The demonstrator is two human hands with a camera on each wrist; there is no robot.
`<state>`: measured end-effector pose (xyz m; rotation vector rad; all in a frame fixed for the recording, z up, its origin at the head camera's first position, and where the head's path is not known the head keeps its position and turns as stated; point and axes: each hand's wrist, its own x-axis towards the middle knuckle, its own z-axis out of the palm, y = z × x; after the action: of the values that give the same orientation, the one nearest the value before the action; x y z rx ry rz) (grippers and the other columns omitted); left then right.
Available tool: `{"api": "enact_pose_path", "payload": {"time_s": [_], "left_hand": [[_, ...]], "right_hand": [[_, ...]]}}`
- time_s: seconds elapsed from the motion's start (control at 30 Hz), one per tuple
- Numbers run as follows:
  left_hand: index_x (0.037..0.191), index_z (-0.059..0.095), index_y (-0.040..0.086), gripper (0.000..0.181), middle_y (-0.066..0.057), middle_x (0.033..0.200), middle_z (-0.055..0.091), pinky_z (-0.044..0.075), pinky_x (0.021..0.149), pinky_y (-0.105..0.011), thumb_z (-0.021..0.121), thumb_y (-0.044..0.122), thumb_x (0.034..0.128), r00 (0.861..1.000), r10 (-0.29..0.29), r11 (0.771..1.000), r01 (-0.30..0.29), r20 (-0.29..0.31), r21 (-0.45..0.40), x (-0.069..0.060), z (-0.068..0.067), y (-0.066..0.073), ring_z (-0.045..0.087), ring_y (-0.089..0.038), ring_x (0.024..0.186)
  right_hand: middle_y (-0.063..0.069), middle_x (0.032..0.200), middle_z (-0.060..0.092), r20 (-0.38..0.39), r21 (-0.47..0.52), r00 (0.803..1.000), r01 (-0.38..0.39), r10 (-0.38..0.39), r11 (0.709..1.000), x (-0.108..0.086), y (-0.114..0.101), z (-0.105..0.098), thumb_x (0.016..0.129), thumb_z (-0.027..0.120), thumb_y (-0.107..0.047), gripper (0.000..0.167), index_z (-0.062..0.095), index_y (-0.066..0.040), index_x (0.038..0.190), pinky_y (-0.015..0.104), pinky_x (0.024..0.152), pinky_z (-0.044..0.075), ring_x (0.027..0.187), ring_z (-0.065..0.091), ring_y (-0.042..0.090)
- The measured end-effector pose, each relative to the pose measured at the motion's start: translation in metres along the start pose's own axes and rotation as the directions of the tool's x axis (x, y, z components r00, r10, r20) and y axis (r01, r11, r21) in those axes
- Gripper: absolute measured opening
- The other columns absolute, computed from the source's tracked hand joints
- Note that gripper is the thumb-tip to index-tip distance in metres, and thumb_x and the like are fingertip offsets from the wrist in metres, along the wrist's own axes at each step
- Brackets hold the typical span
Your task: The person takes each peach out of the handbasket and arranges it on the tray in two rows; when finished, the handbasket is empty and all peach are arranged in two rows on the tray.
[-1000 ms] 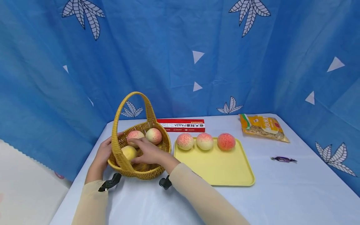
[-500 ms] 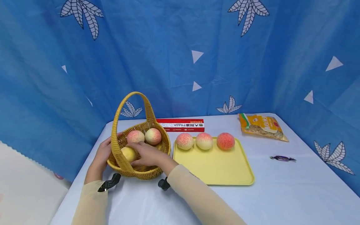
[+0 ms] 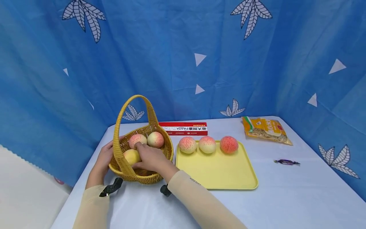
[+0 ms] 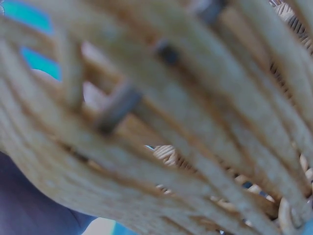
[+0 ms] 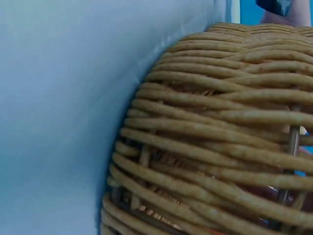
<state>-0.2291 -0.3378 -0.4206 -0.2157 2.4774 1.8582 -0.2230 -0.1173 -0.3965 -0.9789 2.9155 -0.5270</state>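
A wicker basket (image 3: 140, 178) with a tall arched handle stands at the left of the table. My left hand (image 3: 106, 154) holds its left side, fingertips at the rim behind the handle. Inside the basket, my right hand (image 3: 152, 159) curls its thumb and fingers round a yellow peach (image 3: 132, 156), whose lower part is hidden. A pink-speckled peach (image 3: 137, 139) and a pale peach with a red side (image 3: 155, 139) lie behind it. Close-up wicker (image 4: 146, 161) fills the left wrist view. In the right wrist view, the basket wall (image 5: 210, 127) hides my right fingers.
Right of the basket lies a yellow tray (image 3: 220, 171) with a row of three peaches (image 3: 207, 144) along its back edge. A red pasta box (image 3: 186, 128) lies behind. Farther right are an orange food bag (image 3: 267, 130) and a purple wrapped candy (image 3: 287, 162).
My right hand's fingers have shifted slightly round the yellow peach, which has moved a little to the right inside the basket. My left hand keeps its place on the basket.
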Motion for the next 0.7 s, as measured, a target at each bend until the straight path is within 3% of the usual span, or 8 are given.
{"api": "enact_pose_path", "payload": {"time_s": [0.2,0.47,0.7], "left_hand": [[0.156,0.037,0.020,0.055,-0.011,0.166,0.025,0.019,0.122,-0.056,0.040,0.044,0.1066,1.000,0.005,1.000,-0.005,0.001,-0.004,-0.0010,0.0003,-0.0007,0.018,-0.033,0.153],[0.156,0.036,0.018,0.055,-0.013,0.165,0.027,0.022,0.120,-0.055,0.037,0.044,0.1073,1.000,0.024,1.000,-0.024,0.000,0.019,-0.0023,-0.0011,0.0008,0.020,-0.032,0.152],[0.156,0.037,0.020,0.057,-0.011,0.164,0.028,0.020,0.121,-0.055,0.039,0.047,0.1061,1.000,0.013,1.000,-0.013,0.001,0.014,0.0003,-0.0017,0.0012,0.020,-0.032,0.152]], "right_hand": [[-0.010,0.111,0.064,-0.013,0.023,1.000,-0.008,0.008,1.000,0.0010,-0.0002,0.0002,0.081,0.074,-0.061,0.064,0.047,-0.024,0.126,0.026,0.069,0.052,0.093,0.066,0.005],[-0.004,0.136,0.058,0.003,0.041,0.999,0.037,-0.037,0.998,-0.0025,-0.0001,-0.0023,0.086,0.072,-0.055,0.074,0.040,-0.032,0.149,0.030,0.087,0.054,0.108,0.064,0.011],[0.002,0.138,0.052,-0.009,0.055,0.999,0.054,-0.053,0.997,-0.0048,0.0008,-0.0048,0.088,0.070,-0.051,0.071,0.040,-0.039,0.151,0.032,0.085,0.054,0.100,0.062,0.013]]}}
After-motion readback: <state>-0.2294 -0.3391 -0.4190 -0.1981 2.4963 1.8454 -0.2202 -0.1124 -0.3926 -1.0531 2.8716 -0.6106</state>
